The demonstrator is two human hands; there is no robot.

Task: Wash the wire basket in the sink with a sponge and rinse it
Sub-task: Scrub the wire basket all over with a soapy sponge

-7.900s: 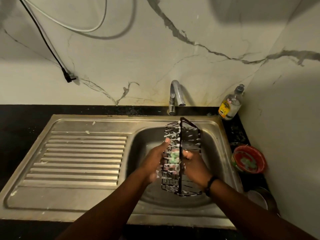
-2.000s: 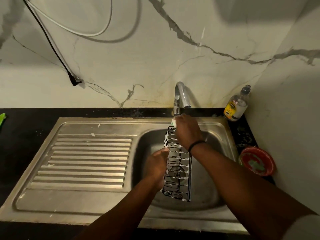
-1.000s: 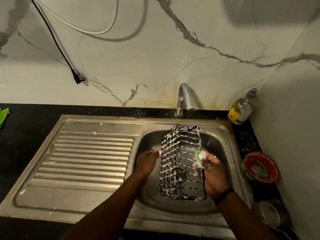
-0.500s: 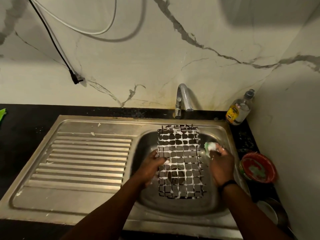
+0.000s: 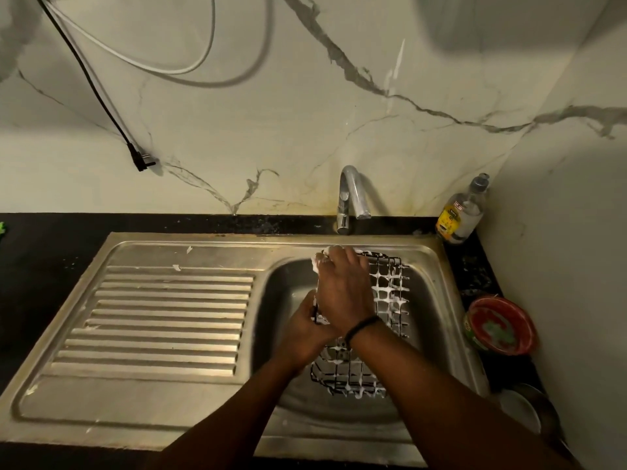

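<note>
Over the sink basin: wire basket held flat-side up, black wire grid coated in white suds, far end level with the basin's back rim, near end low toward the front wall. Left hand at the basket's left edge, fingers curled round the wire frame, thumb on top. Right hand crossed over the left and laid on the grid's upper left part, fingers bent and clamped on a sudsy sponge, of which only a pale, foamy corner shows at the fingertips. Dark band on the right wrist.

Behind the basin: chrome faucet, spout turned right; no water visible from it. Left of the basin: ribbed draining board, dotted with a few white flecks. Back right corner of the black counter: clear bottle with yellow label, against the wall. Right of the sink: red bowl with greenish contents, not identifiable. Nearer, at the right edge: a steel vessel, partly cut off by the forearm.

On the marbled wall: black cable ending in a loose plug, and a white cable looped beside it. At the far left edge of the counter: small green item, mostly out of frame.
</note>
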